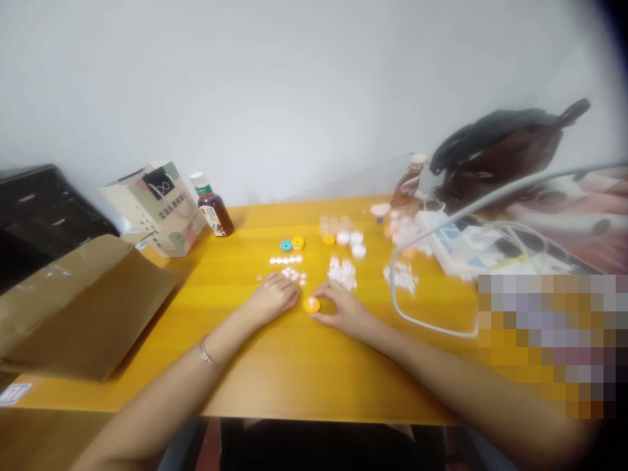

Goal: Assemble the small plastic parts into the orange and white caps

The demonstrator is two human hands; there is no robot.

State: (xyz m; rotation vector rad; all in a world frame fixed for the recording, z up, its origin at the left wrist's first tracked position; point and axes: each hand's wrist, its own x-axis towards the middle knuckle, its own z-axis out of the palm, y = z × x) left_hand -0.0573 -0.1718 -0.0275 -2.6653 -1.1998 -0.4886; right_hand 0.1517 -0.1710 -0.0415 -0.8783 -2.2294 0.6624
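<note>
Far left: a brown paper bag (pixel 83 307) lies flat on the yellow table (pixel 294 373), well left of the orange disc (pixel 311 304); its inside is hidden.
Back left: a printed carton (pixel 157 206) and a capped bottle (pixel 213 209) of dark liquid stand behind and left of the disc.
Left hand (pixel 272 297): palm down just left of the disc, fingers loosely spread, holding nothing; its fingertips sit among small white beads (pixel 285 260).
Step in hand: by the look of it, the disc is being steadied on the tabletop between both hands.
Right hand (pixel 343 311): just right of the disc, thumb and forefinger closed in a narrow pinch on its edge.
Next move calls for: fine fingertip control, since the pieces are tiny and loose.
Behind the disc: a teal ring (pixel 286 246), an orange ring (pixel 297 243) and a heap of clear pieces (pixel 342 273).
Containers: small lidded jars (pixel 341 232) stand further back; their contents are too blurred to tell.
Far right: a white cable (pixel 407 307) loops on the table, with a dark handbag (pixel 500 154) behind it.
</note>
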